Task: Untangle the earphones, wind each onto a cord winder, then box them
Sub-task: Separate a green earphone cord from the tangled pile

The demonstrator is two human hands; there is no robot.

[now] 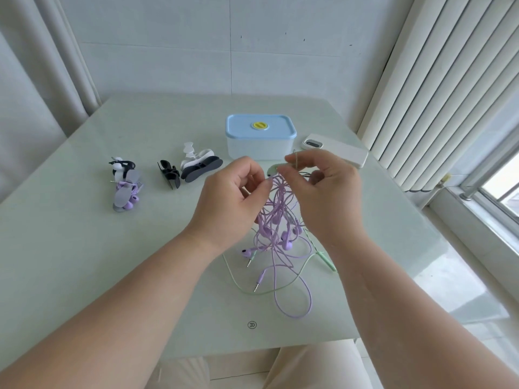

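A tangle of purple and mint-green earphones [276, 220] hangs above the table's middle, its lower loops and jack plugs trailing on the surface. My left hand [233, 203] pinches purple cords at the top of the tangle. My right hand [323, 192] pinches a thin green cord beside a green earbud [271, 170]. At the left lie two wound earphones: a purple one on a grey winder [126, 196] and one on a black-and-white winder [121, 166]. Empty winders, black [169, 173] and white and grey [199, 162], lie left of the box [259, 140], which has its blue lid on.
A white phone [335, 153] lies at the back right of the pale green table [84, 248]. Curtains hang on the left, vertical blinds and a window on the right. My lap shows below the table's near edge.
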